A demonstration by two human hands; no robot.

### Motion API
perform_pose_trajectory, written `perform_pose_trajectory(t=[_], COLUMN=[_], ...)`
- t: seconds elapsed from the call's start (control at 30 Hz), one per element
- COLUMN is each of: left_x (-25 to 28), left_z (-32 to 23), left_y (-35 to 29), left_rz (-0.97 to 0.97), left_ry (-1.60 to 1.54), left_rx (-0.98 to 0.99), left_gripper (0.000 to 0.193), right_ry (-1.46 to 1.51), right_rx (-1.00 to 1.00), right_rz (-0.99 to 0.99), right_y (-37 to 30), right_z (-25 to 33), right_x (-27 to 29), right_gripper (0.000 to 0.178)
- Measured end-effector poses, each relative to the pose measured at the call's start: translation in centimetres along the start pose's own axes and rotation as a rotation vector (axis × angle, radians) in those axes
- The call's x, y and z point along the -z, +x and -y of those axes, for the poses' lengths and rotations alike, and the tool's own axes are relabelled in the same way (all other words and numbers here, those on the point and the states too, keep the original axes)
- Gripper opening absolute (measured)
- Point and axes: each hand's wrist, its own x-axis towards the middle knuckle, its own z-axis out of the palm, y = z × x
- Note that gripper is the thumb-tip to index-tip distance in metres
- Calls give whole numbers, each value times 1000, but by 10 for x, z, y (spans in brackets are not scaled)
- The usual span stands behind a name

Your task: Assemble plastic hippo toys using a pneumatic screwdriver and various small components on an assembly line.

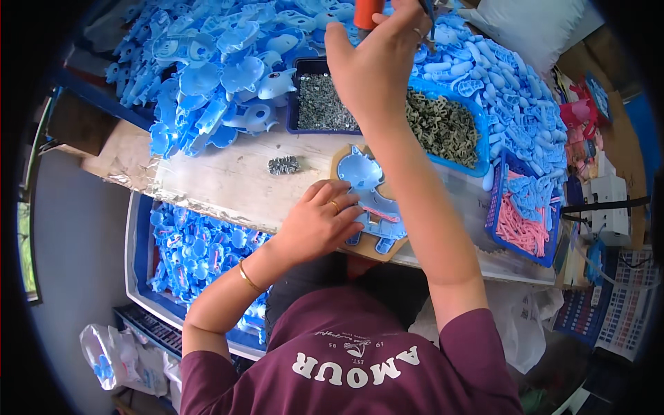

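Note:
A blue plastic animal-shaped toy shell [360,171] lies in a tan wooden jig [400,247] at the table's front edge, with a pink strip [380,214] across its lower part. My left hand [319,220] bends its fingers over the left side of the shell, holding it; the fingertips are partly hidden. Raised at the top of the view, my right hand [377,66] is closed around an orange-red cylindrical tool [366,12]. The upper part of that tool is cut off by the picture's edge. A small heap of screws [283,165] lies left of the jig.
Behind are a dark tray of screws [321,104], a blue tray of dark metal bits [443,128] and piles of blue shells [207,69] and smaller blue parts [519,104]. A basket [492,211] holds pink strips. Below left, a bin [138,266] holds blue pieces.

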Motion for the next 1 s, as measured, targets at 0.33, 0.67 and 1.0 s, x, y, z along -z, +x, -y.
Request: perform_pose_trajectory(t=[0.33,0.67,1.0], left_x=[15,-8,-22], left_z=[7,115,116], left_y=[10,100,117], left_rz=[-110,-10,-7], left_ry=[-29,286,225], left_rx=[51,378,472], left_gripper=[22,17,18], right_ry=[-91,499,604], right_rx=[-37,-157,-321], right_rz=[299,747,799], right_y=[38,53,50], right_z=[-30,1,41], right_x=[-40,-50,-28], right_gripper=[106,73,42])
